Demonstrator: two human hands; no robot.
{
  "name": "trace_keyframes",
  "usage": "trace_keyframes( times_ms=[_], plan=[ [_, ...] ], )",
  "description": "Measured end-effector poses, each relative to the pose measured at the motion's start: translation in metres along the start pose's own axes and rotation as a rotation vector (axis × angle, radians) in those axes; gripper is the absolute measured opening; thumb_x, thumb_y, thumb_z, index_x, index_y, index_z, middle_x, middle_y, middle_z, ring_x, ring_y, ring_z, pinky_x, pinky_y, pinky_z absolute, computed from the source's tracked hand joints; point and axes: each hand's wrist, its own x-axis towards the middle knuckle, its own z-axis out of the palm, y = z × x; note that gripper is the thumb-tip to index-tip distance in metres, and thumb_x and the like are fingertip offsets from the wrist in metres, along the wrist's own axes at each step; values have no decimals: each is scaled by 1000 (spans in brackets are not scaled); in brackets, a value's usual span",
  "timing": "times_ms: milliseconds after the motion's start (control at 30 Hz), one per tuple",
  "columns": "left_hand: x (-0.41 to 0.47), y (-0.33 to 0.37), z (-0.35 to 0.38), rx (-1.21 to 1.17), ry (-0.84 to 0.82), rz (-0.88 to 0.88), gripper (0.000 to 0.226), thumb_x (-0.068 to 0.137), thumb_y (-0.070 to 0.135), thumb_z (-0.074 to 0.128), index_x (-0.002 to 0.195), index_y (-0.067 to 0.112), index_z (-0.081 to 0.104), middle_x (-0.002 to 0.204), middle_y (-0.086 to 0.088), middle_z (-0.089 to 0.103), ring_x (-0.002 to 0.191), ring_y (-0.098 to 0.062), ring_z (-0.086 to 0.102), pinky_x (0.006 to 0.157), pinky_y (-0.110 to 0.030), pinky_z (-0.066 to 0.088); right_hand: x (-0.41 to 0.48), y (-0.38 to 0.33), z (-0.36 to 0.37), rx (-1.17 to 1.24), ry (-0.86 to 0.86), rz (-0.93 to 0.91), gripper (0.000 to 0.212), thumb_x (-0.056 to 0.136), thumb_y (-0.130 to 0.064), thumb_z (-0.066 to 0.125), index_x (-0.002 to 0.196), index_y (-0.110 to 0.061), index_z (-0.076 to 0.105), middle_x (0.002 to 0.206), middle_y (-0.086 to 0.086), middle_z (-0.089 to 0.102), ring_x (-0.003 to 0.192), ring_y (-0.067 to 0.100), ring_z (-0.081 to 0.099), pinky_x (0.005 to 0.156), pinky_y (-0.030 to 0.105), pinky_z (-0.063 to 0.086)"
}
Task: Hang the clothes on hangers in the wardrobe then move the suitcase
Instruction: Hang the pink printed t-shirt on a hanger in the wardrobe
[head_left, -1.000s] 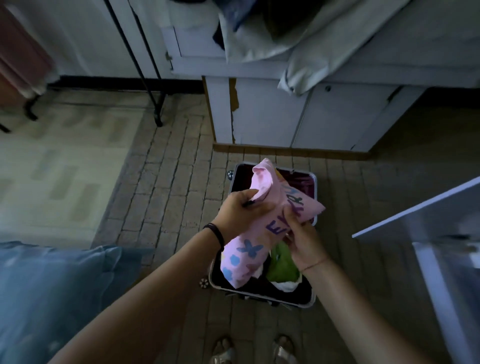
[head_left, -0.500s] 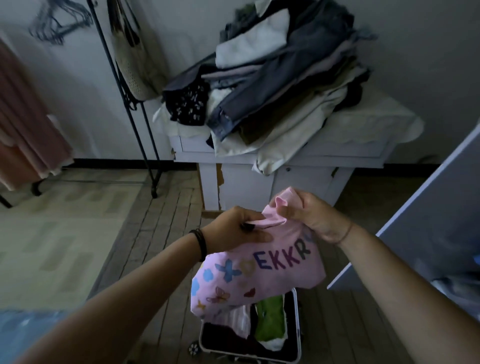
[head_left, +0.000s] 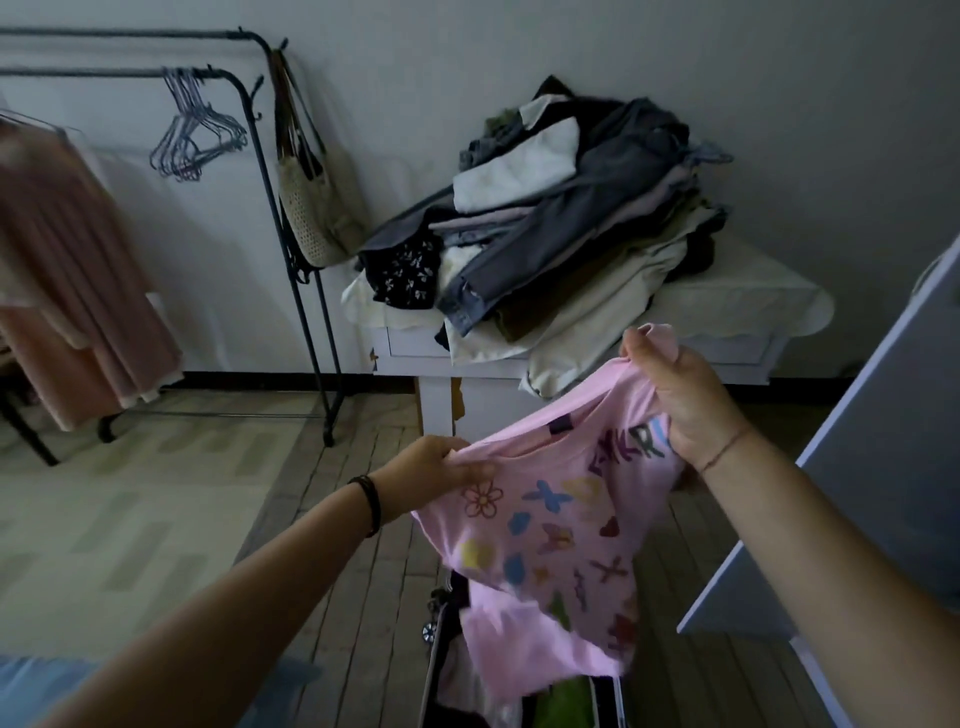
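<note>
A pink T-shirt (head_left: 550, 540) with coloured flower and butterfly prints hangs spread between my hands. My left hand (head_left: 431, 465) grips one shoulder of it at centre. My right hand (head_left: 675, 395) grips the other shoulder, higher and to the right. Below the shirt stands the open suitcase (head_left: 436, 670) on the floor, with green cloth (head_left: 569, 704) inside. A bunch of empty wire hangers (head_left: 195, 135) hangs on the black clothes rack (head_left: 291, 249) at upper left.
A white cabinet (head_left: 717, 343) behind the shirt carries a tall pile of folded clothes (head_left: 561, 228). A woven bag (head_left: 317, 208) hangs on the rack's end. A pink garment (head_left: 67, 280) hangs at far left. A white wardrobe door (head_left: 878, 441) stands open on the right.
My view has tilted up from the suitcase to the rack and wall. Both hands lifted the pink shirt out and pulled it open; my right hand rose higher.
</note>
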Motion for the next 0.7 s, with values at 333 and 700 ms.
trace_keyframes(
  times_ms=[333, 700],
  plan=[
    [2, 30, -12, -541, 165, 116, 18, 86, 31, 64, 83, 14, 65, 76, -10, 70, 68, -22, 68, 68, -33, 58, -26, 2, -38, -384, -72, 5, 37, 73, -37, 67, 94, -7, 70, 92, 11, 70, 85, 24, 65, 71, 28, 51],
    [27, 67, 14, -552, -63, 213, 25, 92, 31, 57, 93, 7, 66, 74, -8, 69, 64, -18, 65, 58, -24, 54, -71, 5, -100, -676, -82, 164, 51, 64, -41, 79, 86, 3, 69, 74, 7, 66, 65, 12, 62, 59, 23, 49]
  ],
)
